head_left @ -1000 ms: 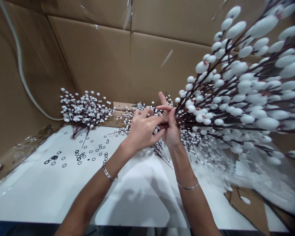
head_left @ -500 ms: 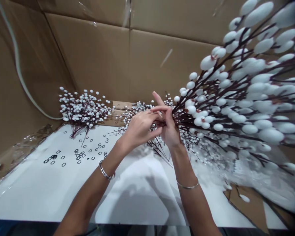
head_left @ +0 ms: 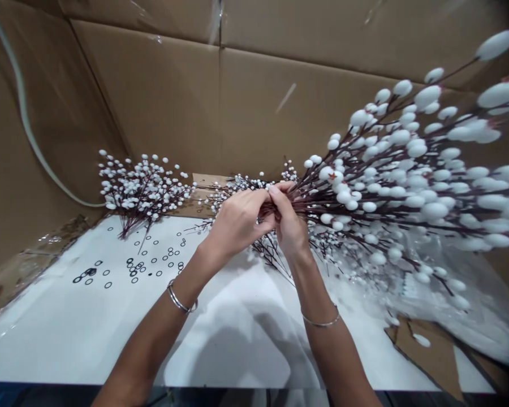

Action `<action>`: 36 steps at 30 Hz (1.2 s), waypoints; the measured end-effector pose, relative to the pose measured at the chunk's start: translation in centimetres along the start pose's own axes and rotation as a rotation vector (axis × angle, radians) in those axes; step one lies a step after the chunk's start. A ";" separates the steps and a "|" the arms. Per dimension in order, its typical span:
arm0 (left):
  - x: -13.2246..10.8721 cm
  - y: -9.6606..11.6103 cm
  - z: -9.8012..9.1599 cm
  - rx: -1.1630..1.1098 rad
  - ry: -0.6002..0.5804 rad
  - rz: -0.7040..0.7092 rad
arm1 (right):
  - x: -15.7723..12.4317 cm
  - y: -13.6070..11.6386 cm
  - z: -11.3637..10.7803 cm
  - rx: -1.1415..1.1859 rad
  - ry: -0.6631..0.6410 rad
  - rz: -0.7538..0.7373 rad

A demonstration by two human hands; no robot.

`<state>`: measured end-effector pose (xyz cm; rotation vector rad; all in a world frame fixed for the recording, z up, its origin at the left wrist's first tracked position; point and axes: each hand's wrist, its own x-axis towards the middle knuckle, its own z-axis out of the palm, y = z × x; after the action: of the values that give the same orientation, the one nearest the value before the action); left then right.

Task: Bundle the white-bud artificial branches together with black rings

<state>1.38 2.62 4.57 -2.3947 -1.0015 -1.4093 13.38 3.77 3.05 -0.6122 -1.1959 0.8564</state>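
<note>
A bunch of white-budded branches is gripped at its dark stems, with the left hand and the right hand both closed around them, side by side and touching. The bunch is held above a white surface, its buds fanned out to the right of the hands. Left of the held bunch, a second budded bunch is seen, with small black rings scattered on the surface in front of it. Beyond the held bunch, a cardboard wall is raised.
</note>
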 end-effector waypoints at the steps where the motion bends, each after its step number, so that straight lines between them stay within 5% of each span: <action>1: 0.0 0.2 -0.1 -0.020 -0.010 -0.021 | 0.0 0.0 0.0 -0.008 0.013 -0.008; 10: 0.2 1.0 -1.3 -0.195 -0.151 -0.228 | -0.3 -0.1 0.7 -0.038 0.083 -0.074; 19: 0.6 1.4 -3.1 0.034 -0.195 -0.275 | -0.3 -0.1 0.0 -0.093 0.089 -0.052; 26: 0.3 0.7 -1.4 -0.250 -0.142 -0.370 | -0.3 -0.9 -0.2 -0.041 0.124 -0.008; 36: 0.0 2.1 0.1 -0.501 -0.060 -0.450 | 0.5 -0.9 -0.6 -0.129 0.189 -0.174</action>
<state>2.80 1.10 4.87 -2.6714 -1.4114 -1.9469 14.25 3.70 3.86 -0.6678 -1.1193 0.5645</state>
